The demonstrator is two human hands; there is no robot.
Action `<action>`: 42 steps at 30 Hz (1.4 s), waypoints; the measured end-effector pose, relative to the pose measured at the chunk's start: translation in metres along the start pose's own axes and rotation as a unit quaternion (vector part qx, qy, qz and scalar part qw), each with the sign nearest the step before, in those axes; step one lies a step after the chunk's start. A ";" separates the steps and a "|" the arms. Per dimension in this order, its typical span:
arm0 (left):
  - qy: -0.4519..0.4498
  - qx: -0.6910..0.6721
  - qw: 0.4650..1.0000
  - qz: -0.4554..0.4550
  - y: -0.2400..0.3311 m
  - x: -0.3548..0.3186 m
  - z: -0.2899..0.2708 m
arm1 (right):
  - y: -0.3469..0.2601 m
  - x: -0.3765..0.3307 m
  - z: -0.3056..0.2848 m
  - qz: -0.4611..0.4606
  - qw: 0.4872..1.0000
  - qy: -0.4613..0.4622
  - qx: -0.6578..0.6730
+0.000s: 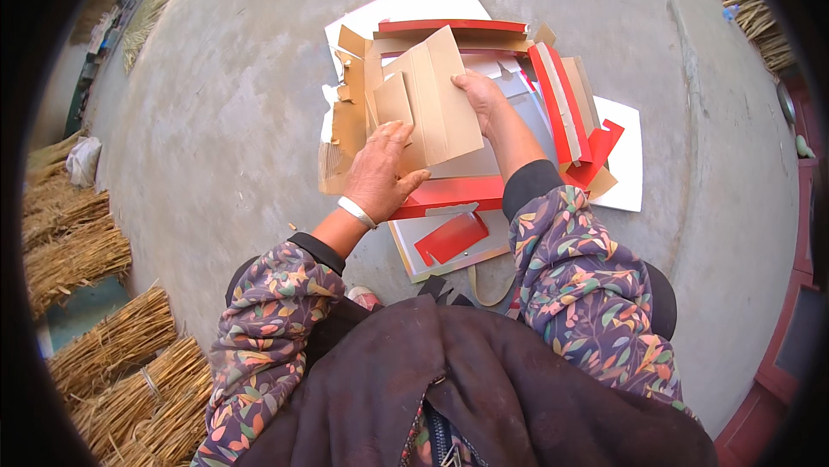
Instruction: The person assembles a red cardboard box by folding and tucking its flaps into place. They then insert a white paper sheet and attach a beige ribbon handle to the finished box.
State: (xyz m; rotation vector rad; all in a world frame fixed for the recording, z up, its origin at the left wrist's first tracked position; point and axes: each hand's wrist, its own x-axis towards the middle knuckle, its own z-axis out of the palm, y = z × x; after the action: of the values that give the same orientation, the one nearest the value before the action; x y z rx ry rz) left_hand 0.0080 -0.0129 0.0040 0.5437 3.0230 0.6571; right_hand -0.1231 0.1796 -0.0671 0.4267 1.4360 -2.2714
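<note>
Head view. Brown cardboard flap (436, 95), flat and matte, at the middle of an unfolded red-and-brown box (458, 195) on the concrete floor (216, 104). Left hand (378, 175) presses on the flap's lower edge; right hand (480, 97) grips its right edge. White sheets (406, 9) beyond the box; straw bundles (95, 251) left of it.

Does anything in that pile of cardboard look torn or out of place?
Yes. The brown cardboard piece beside the left hand has ragged, torn edges, unlike the clean folded panel both hands hold. The right hand grips that panel's edge. Red and white box parts lie scattered and overlapping on the concrete floor.
</note>
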 end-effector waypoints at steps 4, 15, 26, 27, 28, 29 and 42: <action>-0.159 0.233 0.957 0.068 0.001 -0.015 0.013 | 0.001 -0.006 0.008 0.000 0.999 -0.001 -0.034; -0.303 0.296 0.905 0.022 -0.026 -0.028 0.053 | 0.020 -0.005 0.016 -0.047 0.994 0.021 -0.096; -0.339 0.115 0.932 0.057 0.010 -0.057 0.040 | 0.036 0.017 0.006 -0.079 0.990 0.108 -0.055; -0.340 0.133 0.928 0.071 0.013 -0.060 0.038 | 0.036 0.017 0.006 -0.084 0.989 0.112 -0.043; -0.319 0.082 0.943 0.041 0.015 -0.062 0.040 | 0.036 0.018 0.004 -0.083 0.988 0.118 -0.052; -0.335 0.033 0.942 0.002 0.015 -0.064 0.040 | 0.036 0.017 0.004 -0.090 0.987 0.120 -0.061; -0.287 0.119 0.924 0.222 -0.007 -0.114 0.094 | 0.034 0.030 -0.004 -0.076 0.971 0.151 -0.170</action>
State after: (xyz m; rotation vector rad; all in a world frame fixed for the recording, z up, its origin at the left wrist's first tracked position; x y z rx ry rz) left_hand 0.1194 -0.0193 -0.0924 1.2075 2.4360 0.0813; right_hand -0.1313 0.1648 -0.1095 0.5869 2.0324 -2.0760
